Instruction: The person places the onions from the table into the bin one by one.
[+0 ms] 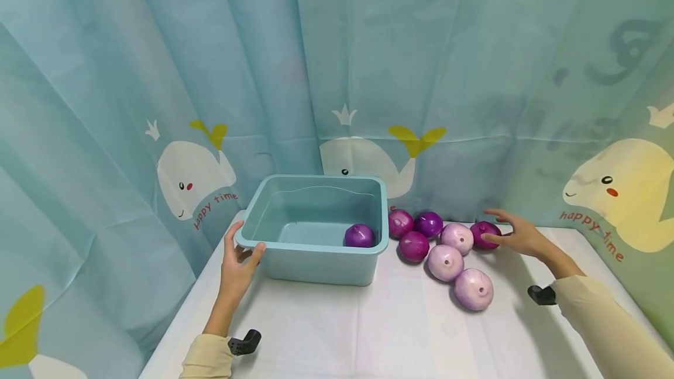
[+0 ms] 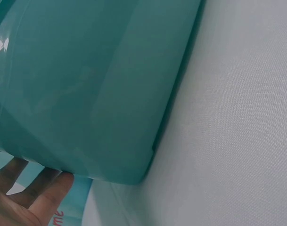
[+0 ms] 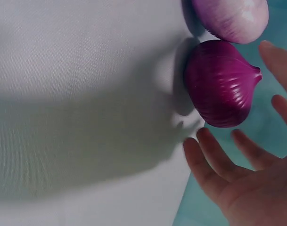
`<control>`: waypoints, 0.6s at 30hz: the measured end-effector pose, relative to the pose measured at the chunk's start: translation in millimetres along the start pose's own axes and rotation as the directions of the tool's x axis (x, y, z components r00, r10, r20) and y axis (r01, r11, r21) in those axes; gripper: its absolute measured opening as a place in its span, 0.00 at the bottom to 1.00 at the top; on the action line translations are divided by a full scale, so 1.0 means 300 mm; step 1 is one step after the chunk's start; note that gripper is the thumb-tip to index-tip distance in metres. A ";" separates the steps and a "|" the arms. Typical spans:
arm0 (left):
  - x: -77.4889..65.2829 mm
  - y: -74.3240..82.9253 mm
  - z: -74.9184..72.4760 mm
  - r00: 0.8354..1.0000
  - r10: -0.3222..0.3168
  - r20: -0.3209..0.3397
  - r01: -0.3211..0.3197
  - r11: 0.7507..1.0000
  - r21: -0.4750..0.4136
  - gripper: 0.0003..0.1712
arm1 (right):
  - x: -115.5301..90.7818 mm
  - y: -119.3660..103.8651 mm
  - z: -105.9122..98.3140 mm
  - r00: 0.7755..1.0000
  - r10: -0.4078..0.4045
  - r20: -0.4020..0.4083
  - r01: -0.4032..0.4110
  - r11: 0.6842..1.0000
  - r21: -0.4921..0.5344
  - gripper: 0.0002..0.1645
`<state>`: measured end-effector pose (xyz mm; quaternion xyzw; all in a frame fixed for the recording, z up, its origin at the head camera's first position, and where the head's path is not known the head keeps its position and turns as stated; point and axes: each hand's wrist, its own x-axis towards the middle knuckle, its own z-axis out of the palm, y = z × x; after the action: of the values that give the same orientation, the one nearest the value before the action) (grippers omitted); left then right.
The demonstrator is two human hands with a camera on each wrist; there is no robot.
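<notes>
My left hand (image 1: 238, 268) holds the near left corner of a blue-green plastic bin (image 1: 321, 265), thumb at the front rim and fingers along the left side. Its fingers (image 2: 53, 193) show against the bin wall (image 2: 96, 94) in the left wrist view. One purple onion (image 1: 360, 235) lies inside the bin. On the right, my right hand (image 1: 518, 235) reaches around a dark magenta onion (image 1: 484, 235) with fingers spread. In the right wrist view, space shows between the fingertips and that onion (image 3: 222, 84), which stands on the table.
Several more onions lie right of the bin: darker ones like the magenta onion (image 1: 413, 247) by its wall, and paler ones like the whitish-purple onion (image 1: 474, 289) nearer the front. A white cloth covers the table (image 1: 316, 332). A whale-print curtain (image 1: 474, 75) hangs right behind.
</notes>
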<state>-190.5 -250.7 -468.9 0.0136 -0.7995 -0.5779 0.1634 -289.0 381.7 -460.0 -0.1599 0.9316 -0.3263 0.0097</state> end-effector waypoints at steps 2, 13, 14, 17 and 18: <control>0.000 0.001 0.001 1.000 0.004 0.001 -0.004 1.000 -0.001 0.44 | 0.001 0.004 0.006 0.998 0.043 0.035 -0.044 0.999 0.027 0.45; -0.002 -0.004 0.001 1.000 0.003 -0.001 -0.003 1.000 0.006 0.44 | 0.001 0.012 0.026 0.993 0.052 0.109 -0.066 0.990 0.127 0.44; -0.002 -0.004 0.001 1.000 0.002 -0.001 -0.002 1.000 0.003 0.44 | 0.001 0.014 0.026 0.993 0.048 0.110 -0.062 0.991 0.122 0.44; -0.002 -0.005 -0.001 1.000 -0.001 0.000 0.001 1.000 0.004 0.44 | 0.000 0.016 0.029 0.993 0.051 0.108 -0.064 0.991 0.114 0.43; -0.002 -0.005 -0.002 1.000 -0.002 0.000 0.002 1.000 0.003 0.44 | 0.000 0.017 0.030 0.993 0.053 0.107 -0.065 0.992 0.111 0.43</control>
<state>-190.1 -251.5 -470.2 0.0147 -0.8004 -0.5767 0.1628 -289.3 380.2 -470.2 -0.1483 0.9138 -0.3701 0.0769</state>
